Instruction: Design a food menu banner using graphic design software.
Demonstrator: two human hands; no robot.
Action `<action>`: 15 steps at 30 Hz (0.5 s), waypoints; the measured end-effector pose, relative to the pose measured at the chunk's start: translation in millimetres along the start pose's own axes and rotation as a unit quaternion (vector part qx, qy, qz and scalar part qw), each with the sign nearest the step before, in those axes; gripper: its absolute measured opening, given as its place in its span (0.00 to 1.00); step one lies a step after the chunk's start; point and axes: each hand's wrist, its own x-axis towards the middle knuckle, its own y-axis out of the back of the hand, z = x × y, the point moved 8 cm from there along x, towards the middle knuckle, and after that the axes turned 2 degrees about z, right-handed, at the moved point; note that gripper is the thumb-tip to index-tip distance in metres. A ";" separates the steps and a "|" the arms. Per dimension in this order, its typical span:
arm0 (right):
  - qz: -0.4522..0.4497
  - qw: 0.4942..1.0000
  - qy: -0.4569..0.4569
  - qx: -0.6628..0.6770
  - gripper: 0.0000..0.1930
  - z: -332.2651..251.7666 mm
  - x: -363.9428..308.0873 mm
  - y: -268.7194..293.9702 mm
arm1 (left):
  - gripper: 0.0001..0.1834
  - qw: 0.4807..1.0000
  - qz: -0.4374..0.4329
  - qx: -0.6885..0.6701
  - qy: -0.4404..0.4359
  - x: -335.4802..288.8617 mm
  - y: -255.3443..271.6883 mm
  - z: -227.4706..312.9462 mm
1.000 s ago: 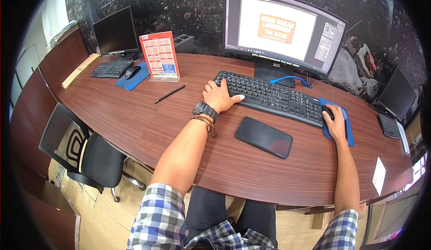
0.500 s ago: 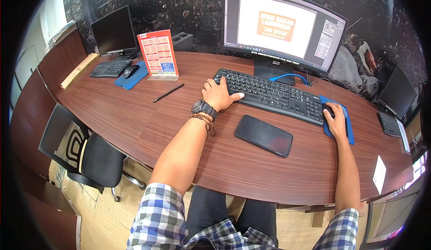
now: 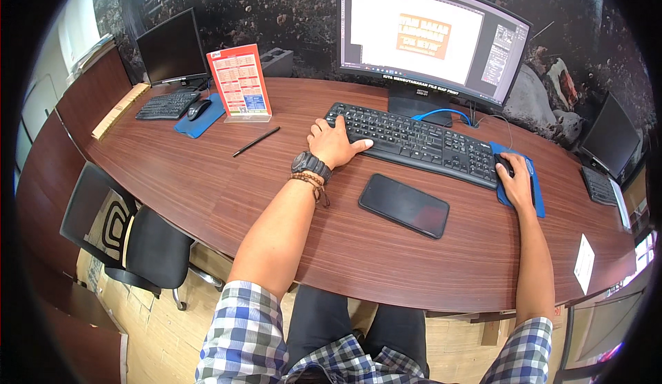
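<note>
My left hand (image 3: 332,143) rests on the left end of a black keyboard (image 3: 427,144). Its fingers are spread, with the thumb stretched along the near edge of the keys. A black watch (image 3: 310,166) and a beaded bracelet (image 3: 305,178) circle that wrist. At the keyboard's right end, my right hand (image 3: 517,183) is curled over a black mouse (image 3: 505,163), mostly covered by the fingers, on a blue mouse pad (image 3: 539,201). Behind the keyboard, a lit monitor (image 3: 431,36) displays a white page with an orange block of lettering.
A dark phone (image 3: 404,205) lies in front of the keyboard. To the left are a black pen (image 3: 256,142), a red-and-white stand-up card (image 3: 238,84), and a second monitor (image 3: 171,46) with its keyboard and mouse. An office chair (image 3: 131,236) stands at the desk's left front.
On the screen, the orange block looks stronger in colour and the page's upper and left edges look partly redrawn. The view has shifted slightly; both hands keep their places.
</note>
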 end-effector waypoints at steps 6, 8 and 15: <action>0.006 1.000 -0.006 -0.010 0.16 -0.5 0.0 2.3 | 0.58 1.000 0.002 -0.005 0.000 2.6 -3.1 -2.8; 0.003 1.000 -0.018 -0.020 0.16 1.7 -0.6 1.4 | 0.58 1.000 0.004 -0.004 0.001 1.9 -2.4 -3.2; 0.011 1.000 -0.001 -0.027 0.16 1.0 -0.7 2.8 | 0.58 1.000 -0.001 0.009 0.005 1.2 -0.6 -0.5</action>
